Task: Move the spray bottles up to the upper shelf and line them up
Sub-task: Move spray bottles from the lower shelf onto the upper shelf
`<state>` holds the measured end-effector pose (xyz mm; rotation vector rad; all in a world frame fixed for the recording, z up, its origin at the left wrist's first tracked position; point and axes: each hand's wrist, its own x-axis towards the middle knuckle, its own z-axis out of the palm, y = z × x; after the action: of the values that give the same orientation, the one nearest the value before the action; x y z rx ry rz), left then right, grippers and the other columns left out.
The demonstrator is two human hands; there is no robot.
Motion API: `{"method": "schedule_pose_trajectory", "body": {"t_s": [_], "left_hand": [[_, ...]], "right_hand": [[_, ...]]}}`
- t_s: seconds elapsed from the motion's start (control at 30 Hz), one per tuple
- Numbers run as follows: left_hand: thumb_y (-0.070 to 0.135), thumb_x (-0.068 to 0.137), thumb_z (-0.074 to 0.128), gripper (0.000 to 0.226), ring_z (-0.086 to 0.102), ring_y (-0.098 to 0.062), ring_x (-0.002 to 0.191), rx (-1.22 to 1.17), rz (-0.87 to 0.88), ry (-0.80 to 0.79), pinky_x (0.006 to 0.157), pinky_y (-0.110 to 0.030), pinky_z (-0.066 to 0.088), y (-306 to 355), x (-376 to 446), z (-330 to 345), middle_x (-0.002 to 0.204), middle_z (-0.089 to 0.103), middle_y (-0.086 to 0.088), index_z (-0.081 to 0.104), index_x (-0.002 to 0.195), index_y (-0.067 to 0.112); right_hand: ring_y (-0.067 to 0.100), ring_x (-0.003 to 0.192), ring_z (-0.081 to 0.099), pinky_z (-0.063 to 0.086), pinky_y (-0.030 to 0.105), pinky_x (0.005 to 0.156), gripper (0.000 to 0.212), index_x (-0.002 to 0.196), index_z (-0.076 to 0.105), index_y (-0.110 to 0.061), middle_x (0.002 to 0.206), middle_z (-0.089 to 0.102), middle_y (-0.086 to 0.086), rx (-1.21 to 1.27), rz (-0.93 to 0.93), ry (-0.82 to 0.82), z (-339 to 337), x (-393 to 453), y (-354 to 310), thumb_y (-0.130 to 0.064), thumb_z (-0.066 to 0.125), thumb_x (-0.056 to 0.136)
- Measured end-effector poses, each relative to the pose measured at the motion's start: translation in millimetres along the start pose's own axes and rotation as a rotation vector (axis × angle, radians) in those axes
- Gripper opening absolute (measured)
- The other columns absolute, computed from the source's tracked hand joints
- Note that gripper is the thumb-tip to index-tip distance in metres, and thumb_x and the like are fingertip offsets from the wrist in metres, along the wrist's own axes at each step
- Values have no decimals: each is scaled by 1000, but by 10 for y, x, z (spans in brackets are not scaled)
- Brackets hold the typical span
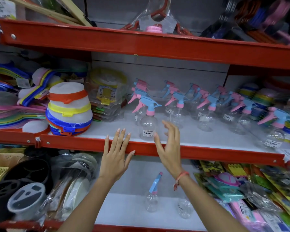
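A: In the head view, where are the hands?

B: The left hand [115, 156] lies flat against the red front edge of the upper shelf [208, 152], fingers spread, holding nothing. The right hand [169, 144] is just beside the front spray bottle [147, 124], its grip spread and empty; the thumb is near the label, but I cannot tell if it touches.

A: And the other bottles?

B: Many stand already on the upper shelf, in rows going to the right, with one at the far right [275, 129] close to the edge. On the lower shelf [124, 208] I see one more spray bottle [152, 196] with its head on, and beside it a clear bottle [184, 206] whose top is hidden behind the right arm.

A: How to do this step well?

B: I think the front bottle is being put in line. Close the grip around its body, not the trigger, and slide it back so its nozzle points like its neighbours. The bottles look empty and light, so they may tip over easily.
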<state>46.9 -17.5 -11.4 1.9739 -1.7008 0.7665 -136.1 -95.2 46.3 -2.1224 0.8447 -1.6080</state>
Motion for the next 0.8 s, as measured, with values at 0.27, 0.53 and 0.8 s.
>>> {"method": "schedule_pose_trajectory", "body": {"t_s": [0.27,0.53,0.8], "left_hand": [[50,102,27,65,16,-28,151,32,13,44,121,-55,11,-16,-2,85,162,24,-12,21,154,13],[50,103,27,64,11,-28,152,35,43,91,122,-54,3,-59,19,194,163,21,-11,17,155,15],[49,103,27,62,8,-28,152,-3,49,146,122,-51,-5,-78,26,257,163,19,-11,16,155,17]], "right_hand": [[17,114,43,44,47,95,40,116,49,-10,118,41,-1,-73,153,-2,50,-1298,554,-1,54,77],[28,134,32,28,32,112,89,144,27,-5,143,35,13,-171,725,-506,281,-1913,1128,-24,79,74],[29,122,50,43,34,101,80,140,33,-11,137,45,11,-163,835,-475,543,-1959,1223,-34,77,77]]}}
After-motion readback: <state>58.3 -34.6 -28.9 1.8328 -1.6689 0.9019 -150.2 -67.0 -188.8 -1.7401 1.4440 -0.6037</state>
